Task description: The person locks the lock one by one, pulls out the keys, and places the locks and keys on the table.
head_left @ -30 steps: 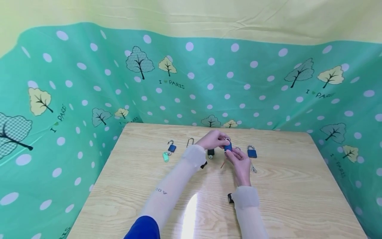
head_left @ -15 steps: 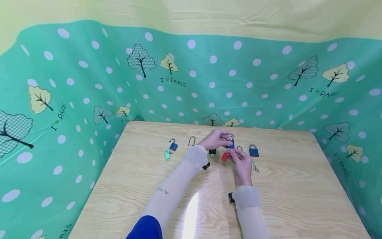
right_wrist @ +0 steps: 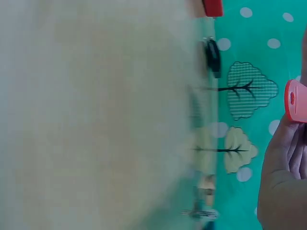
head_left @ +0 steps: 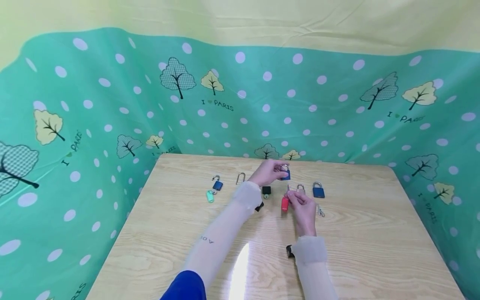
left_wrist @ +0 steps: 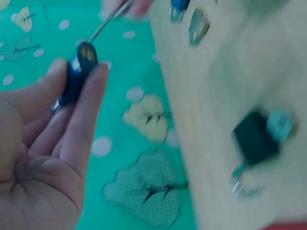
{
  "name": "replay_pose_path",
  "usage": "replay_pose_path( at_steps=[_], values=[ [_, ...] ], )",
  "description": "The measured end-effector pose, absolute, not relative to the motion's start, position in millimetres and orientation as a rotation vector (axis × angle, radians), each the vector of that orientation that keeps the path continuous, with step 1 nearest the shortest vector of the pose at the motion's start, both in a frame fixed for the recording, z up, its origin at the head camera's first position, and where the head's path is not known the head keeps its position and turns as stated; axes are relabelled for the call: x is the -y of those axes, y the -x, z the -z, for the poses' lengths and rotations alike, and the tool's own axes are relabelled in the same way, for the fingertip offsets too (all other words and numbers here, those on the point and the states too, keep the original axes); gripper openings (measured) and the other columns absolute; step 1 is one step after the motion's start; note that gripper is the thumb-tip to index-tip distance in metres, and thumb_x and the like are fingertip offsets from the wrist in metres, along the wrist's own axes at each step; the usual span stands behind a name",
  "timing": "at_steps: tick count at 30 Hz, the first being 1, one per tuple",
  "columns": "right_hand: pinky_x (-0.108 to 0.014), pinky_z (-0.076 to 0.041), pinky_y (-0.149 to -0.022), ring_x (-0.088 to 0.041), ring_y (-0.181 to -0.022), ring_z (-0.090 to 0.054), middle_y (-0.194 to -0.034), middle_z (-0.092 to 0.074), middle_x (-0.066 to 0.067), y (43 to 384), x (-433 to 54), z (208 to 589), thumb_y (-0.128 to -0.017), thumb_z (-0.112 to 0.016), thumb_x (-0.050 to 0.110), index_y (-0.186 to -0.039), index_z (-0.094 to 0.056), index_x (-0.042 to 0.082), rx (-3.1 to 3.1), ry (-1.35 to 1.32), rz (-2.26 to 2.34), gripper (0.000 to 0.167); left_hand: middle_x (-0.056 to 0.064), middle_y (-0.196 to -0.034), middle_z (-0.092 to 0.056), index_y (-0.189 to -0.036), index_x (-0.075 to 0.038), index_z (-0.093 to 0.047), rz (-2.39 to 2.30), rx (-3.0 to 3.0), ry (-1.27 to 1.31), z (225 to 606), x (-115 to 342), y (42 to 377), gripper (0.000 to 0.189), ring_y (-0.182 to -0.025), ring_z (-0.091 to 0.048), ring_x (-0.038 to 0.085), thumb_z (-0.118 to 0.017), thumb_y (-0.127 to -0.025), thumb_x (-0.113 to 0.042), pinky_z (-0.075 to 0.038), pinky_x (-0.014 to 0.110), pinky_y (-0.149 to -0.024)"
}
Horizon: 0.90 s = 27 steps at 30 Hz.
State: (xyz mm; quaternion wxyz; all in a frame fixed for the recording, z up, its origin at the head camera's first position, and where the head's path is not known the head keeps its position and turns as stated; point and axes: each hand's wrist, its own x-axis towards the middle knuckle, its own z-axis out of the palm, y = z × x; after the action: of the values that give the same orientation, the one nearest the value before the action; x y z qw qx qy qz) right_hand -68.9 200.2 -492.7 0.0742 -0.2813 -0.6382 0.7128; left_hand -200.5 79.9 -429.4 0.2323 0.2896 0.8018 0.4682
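Note:
In the head view my left hand [head_left: 267, 172] pinches a blue padlock [head_left: 286, 174] above the far part of the table. Its shackle points up, and the left wrist view shows the keyhole end [left_wrist: 87, 52] turned toward a metal key [left_wrist: 108, 22]. My right hand [head_left: 303, 210] pinches that key just below the padlock. From the key hangs a red tag [head_left: 285, 203], seen large in the right wrist view at that hand's fingers. The key's tip overlaps the padlock's edge in the left wrist view, while the head view shows a gap between them.
On the wooden table [head_left: 360, 241] lie a blue padlock [head_left: 218, 185] with a green key tag [head_left: 210, 196], a long shackle [head_left: 241, 178], a black padlock [head_left: 266, 190], a metal shackle [head_left: 301, 187], another blue padlock [head_left: 318, 192] and small keys [head_left: 320, 211]. A green cloth [head_left: 262, 100] hangs behind.
Both hands were close together at the padlock. The left has risen slightly with it, and the right has drawn down with the key, its red tag now showing broadside.

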Motion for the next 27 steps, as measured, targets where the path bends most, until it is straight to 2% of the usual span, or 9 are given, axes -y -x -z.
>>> replay_pose_path(
  at_steps=[8,12,16,20,27],
  values=[
    [-0.023,-0.053,-0.083,-0.015,-0.097,-0.067,-0.104,-0.070,-0.008,67.6,-202.0,498.4,-0.087,-0.070,0.027,-0.111,-0.068,0.005,1.885,0.845,-2.148,0.032,0.000,-0.090,-0.068,-0.133,-0.007,-0.055,-1.262,-2.217,-0.877,420.6,-82.7,213.5,0.046,-0.076,-0.068,0.013,-0.068,-0.089,-0.014,-0.056,0.030,-0.076],
    [-0.022,-0.054,-0.081,-0.013,-0.094,-0.067,-0.105,-0.070,-0.009,68.5,-203.1,498.4,-0.088,-0.070,0.025,-0.111,-0.068,0.004,1.943,0.877,-2.121,0.031,-0.001,-0.088,-0.067,-0.133,-0.009,-0.056,-1.251,-2.221,-0.829,427.7,-84.0,215.1,0.046,-0.077,-0.069,0.016,-0.069,-0.088,-0.013,-0.056,0.026,-0.073],
    [-0.021,-0.054,-0.075,-0.013,-0.090,-0.067,-0.104,-0.070,-0.011,72.9,-207.1,499.1,-0.088,-0.070,0.022,-0.109,-0.070,0.005,2.126,0.895,-1.980,0.026,-0.003,-0.096,-0.064,-0.130,-0.014,-0.059,-1.166,-2.295,-0.830,438.2,-88.9,217.9,0.044,-0.081,-0.065,0.010,-0.071,-0.087,-0.015,-0.053,0.020,-0.070],
    [-0.022,-0.051,-0.071,-0.018,-0.085,-0.068,-0.096,-0.072,-0.012,78.3,-210.7,499.8,-0.086,-0.072,0.021,-0.100,-0.073,0.005,2.385,0.850,-1.703,0.021,-0.002,-0.101,-0.064,-0.126,-0.011,-0.062,-1.036,-2.347,-0.871,451.9,-96.4,220.1,0.042,-0.084,-0.059,0.007,-0.072,-0.086,-0.015,-0.051,0.018,-0.069],
    [-0.029,-0.048,-0.064,-0.023,-0.076,-0.065,-0.085,-0.071,-0.013,86.1,-209.5,496.7,-0.085,-0.072,0.017,-0.090,-0.073,0.002,2.628,0.797,-1.409,0.016,0.000,-0.087,-0.064,-0.120,-0.009,-0.065,-0.956,-2.348,-0.719,469.9,-103.4,215.7,0.038,-0.074,-0.059,0.010,-0.075,-0.084,-0.012,-0.049,0.019,-0.063]
  ],
)
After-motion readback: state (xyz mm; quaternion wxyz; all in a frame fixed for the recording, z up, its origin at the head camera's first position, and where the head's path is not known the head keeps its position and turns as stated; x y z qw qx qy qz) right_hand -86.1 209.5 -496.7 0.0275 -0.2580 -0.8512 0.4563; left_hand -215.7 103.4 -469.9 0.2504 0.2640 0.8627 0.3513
